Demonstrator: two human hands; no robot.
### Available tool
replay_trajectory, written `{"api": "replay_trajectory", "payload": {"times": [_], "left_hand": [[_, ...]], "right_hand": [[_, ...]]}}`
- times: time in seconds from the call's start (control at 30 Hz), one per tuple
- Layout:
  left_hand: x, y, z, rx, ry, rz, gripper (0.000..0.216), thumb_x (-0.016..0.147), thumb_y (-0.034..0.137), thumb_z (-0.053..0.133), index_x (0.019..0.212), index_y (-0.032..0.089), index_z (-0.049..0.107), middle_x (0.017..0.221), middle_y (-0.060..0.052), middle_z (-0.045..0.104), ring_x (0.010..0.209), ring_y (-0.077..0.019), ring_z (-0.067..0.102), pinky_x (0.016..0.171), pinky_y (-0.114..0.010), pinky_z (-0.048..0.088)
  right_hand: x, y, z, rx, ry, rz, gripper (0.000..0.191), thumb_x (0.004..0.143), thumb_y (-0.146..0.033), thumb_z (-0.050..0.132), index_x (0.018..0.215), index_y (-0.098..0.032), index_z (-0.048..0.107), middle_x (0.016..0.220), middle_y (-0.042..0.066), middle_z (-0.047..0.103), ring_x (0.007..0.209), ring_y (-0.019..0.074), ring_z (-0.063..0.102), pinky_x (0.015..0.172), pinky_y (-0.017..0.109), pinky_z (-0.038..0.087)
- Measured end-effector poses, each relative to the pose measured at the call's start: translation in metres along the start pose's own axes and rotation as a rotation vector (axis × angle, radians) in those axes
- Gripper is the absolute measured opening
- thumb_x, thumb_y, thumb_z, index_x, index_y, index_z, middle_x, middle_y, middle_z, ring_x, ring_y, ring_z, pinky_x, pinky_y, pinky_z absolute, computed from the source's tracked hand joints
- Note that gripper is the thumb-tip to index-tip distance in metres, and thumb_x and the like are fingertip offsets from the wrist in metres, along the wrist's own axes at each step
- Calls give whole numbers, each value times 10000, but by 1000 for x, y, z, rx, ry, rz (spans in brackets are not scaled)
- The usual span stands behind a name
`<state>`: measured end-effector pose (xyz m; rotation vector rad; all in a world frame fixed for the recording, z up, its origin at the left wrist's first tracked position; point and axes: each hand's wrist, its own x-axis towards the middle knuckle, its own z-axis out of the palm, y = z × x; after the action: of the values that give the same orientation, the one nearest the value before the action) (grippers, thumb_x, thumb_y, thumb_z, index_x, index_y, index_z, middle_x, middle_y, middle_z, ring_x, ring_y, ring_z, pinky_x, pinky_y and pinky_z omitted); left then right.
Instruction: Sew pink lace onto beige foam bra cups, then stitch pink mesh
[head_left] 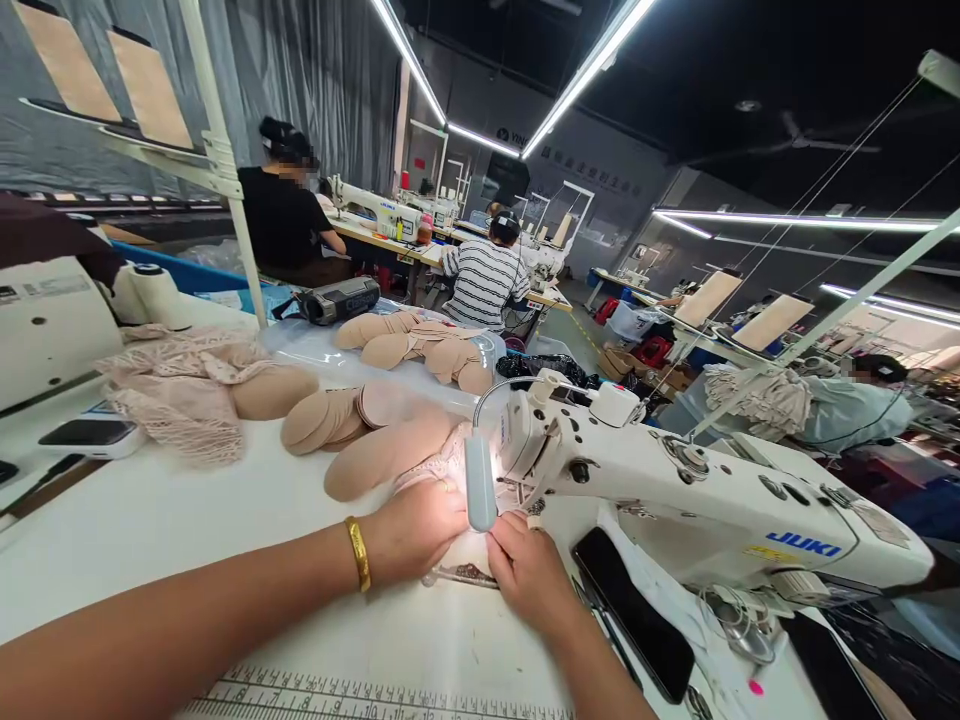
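Observation:
My left hand (415, 527), with a gold bangle on its wrist, lies on pink lace fabric (442, 468) at the needle of a white JUKI sewing machine (675, 490). Its fingers are curled and press the fabric onto the table. My right hand (529, 568) sits close beside it, fingers bent onto the same fabric under the machine's head. A small gooseneck lamp (480, 482) hangs over both hands and hides the fingertips. A beige padded cup (379, 455) is attached to the fabric just behind my left hand.
Stacks of beige cups (322, 418) and more cups (420, 345) lie on the white table (172, 520) with lace pieces (187, 385). A phone (94, 435) lies at the left, another phone (634, 610) by the machine. Other people sit at machines behind.

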<state>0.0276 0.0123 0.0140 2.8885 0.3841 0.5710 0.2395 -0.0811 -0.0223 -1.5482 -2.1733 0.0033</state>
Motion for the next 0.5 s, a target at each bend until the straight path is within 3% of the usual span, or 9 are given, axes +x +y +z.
{"api": "replay_trajectory", "payload": {"times": [0.33,0.5], "left_hand": [[0,-9,3,81,29,-49,131,950,181,550,842,198,621,893,-63,662,834,-231,578,816,-368,474],[3,-9,13,122,44,-50,105,945,220,581,905,188,672,931,-106,693,893,-277,623,809,-426,503]], "right_hand": [[2,-2,1,-41,20,13,244,990,-166,438,1087,-254,644,823,11,629,711,198,562,608,295,353],[-2,-1,3,-22,64,-42,258,1001,-161,409,1036,-256,647,772,24,649,692,224,613,592,315,394]]}}
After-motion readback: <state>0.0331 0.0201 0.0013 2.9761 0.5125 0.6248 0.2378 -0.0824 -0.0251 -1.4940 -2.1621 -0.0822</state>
